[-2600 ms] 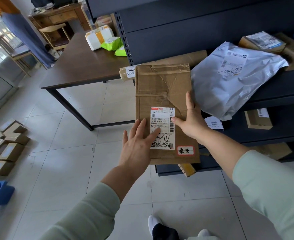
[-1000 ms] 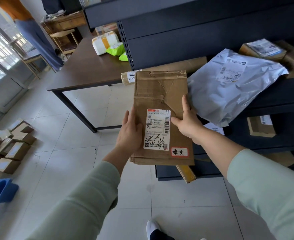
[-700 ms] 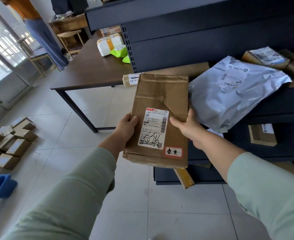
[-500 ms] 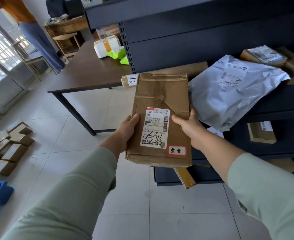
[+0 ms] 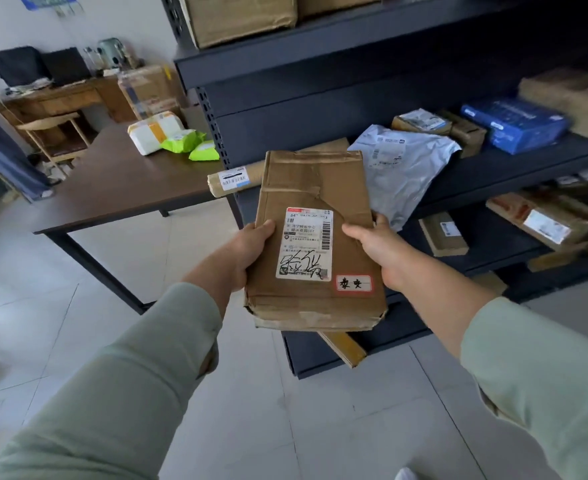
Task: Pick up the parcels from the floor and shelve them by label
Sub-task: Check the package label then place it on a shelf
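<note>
Hands on both sides of a flat brown cardboard parcel (image 5: 315,244), held up in the air in front of the dark metal shelving unit (image 5: 320,98). Left hand (image 5: 247,251) is curled round the parcel's left edge, thumb on top, fingers tucked under. Right hand (image 5: 377,247) has the right edge the same way, thumb lying on the top face just beside the white shipping label (image 5: 306,244). A small red-bordered sticker (image 5: 354,283) with handwriting sits near the parcel's lower right corner. The parcel's far end is level with the front edge of the middle shelf, where a grey plastic mailer bag (image 5: 399,164) hangs over the edge and a long brown paper roll (image 5: 230,180) pokes out past the left end. A blue wrapped package (image 5: 514,124) lies further right on that shelf. Off to the left, the dark wooden table (image 5: 112,188) has white and green packets (image 5: 171,136) at its far edge.
</note>
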